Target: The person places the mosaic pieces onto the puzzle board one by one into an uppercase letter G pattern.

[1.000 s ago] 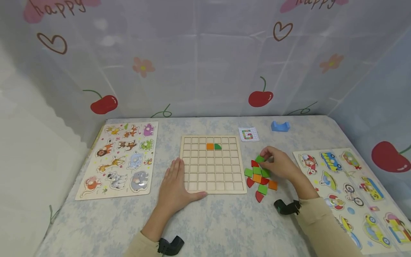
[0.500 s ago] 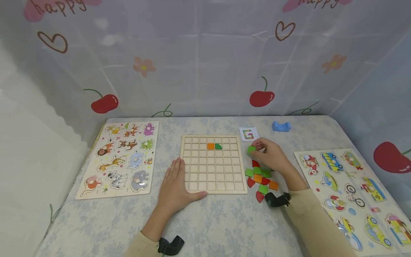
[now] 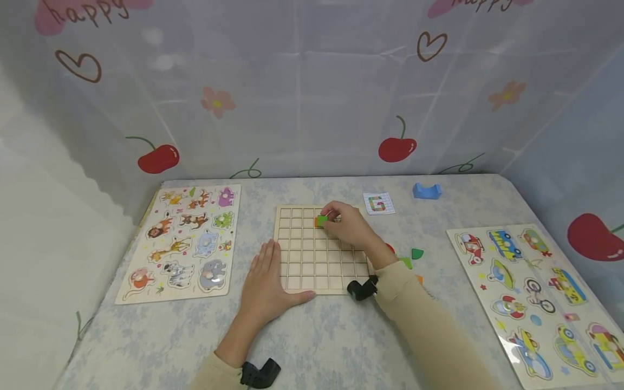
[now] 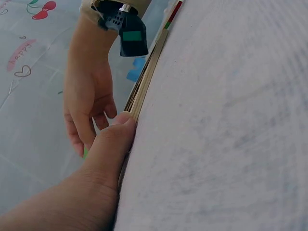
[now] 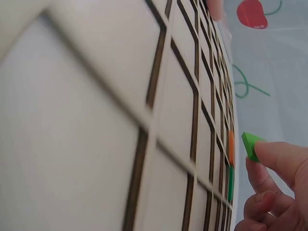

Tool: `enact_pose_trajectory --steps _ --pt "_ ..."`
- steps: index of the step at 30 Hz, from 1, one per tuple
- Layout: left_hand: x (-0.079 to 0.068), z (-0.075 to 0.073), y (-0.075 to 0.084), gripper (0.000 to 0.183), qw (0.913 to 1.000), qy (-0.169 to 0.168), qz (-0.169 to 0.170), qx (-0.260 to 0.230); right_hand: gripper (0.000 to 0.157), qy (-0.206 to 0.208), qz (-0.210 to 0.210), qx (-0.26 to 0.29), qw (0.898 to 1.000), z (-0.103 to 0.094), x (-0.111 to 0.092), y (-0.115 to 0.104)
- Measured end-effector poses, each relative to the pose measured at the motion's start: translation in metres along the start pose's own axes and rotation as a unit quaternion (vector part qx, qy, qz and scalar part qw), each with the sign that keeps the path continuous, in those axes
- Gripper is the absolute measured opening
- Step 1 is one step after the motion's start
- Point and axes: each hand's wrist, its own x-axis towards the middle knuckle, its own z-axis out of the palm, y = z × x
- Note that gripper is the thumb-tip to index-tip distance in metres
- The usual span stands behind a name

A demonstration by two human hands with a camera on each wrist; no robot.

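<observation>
In the head view, a square wooden grid board [image 3: 297,271] lies mid-table. My left hand [image 3: 265,284] rests at its near left corner, fingers straight along the left side and thumb stretched along the front edge. Thumb and fingers of my right hand [image 3: 348,225] pinch a green square tile [image 3: 322,220] over the upper part of the board, where it overlaps an orange tile [image 3: 316,223]. From the right wrist, the green tile shows tilted and just off the grid. A darker green tile [image 5: 231,183] sits beside the orange one; my right hand hides it in the head view.
Loose tiles [image 3: 404,262] lie right of the board, partly hidden by my right forearm. Behind them are a pattern card [image 3: 378,203] and a blue block [image 3: 427,191]. An animal puzzle [image 3: 195,292] is at left, a vehicle puzzle [image 3: 543,336] at right.
My right hand has lifted the green square tile from the loose pile and carried it left over the board. My left hand has stayed in place.
</observation>
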Motion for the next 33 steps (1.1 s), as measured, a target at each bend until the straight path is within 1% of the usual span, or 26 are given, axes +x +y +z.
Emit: enact_pose_trajectory --steps 5,13,24,33 --pt "0.000 0.000 -0.001 0.141 1.0000 -0.001 0.000 0.000 0.019 -0.005 -0.009 -0.013 1.000 0.015 0.008 -0.011" --pt "0.000 0.000 -0.001 0.142 1.0000 0.002 0.000 0.002 0.016 0.005 -0.016 -0.060 0.998 0.025 0.013 -0.018" --pt "-0.001 0.000 -0.001 0.142 1.0000 0.006 0.003 0.006 0.019 0.012 -0.012 -0.103 0.995 0.031 0.018 -0.018" --pt "0.000 0.001 -0.002 0.142 1.0000 0.001 -0.001 0.008 0.018 0.013 -0.013 -0.112 0.994 0.031 0.016 -0.019"
